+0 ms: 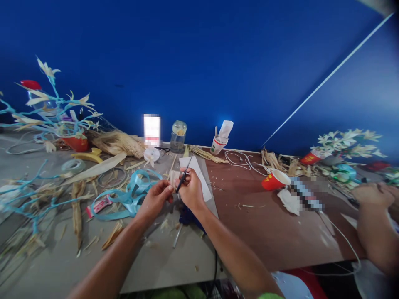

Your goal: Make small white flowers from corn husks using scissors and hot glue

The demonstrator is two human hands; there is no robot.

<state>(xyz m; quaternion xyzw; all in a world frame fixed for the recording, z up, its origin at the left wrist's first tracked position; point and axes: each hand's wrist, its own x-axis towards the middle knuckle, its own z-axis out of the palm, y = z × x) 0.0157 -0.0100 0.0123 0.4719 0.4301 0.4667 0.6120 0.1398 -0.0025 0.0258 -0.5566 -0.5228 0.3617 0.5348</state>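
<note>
Above the middle of the table, my left hand (158,194) pinches a small pale piece of dried husk (174,177). Dark-handled scissors (183,176) are in my right hand (192,189), their blades pointing up and away beside the husk. Whether the blades touch the husk I cannot tell. A white sheet of paper (202,182) lies partly behind my right hand. Left of my left hand lies a loose coil of light blue ribbon (129,197). A dark blue item (187,216) sits under my right wrist, mostly hidden.
Blue-wrapped branches with pale husk flowers (56,99) stand at left by a bundle of dried husk (118,143). A glass jar (178,139) and a white cup (219,144) stand along the wall. A red paper cup (271,180) tilts at right, near another person's arm (372,220).
</note>
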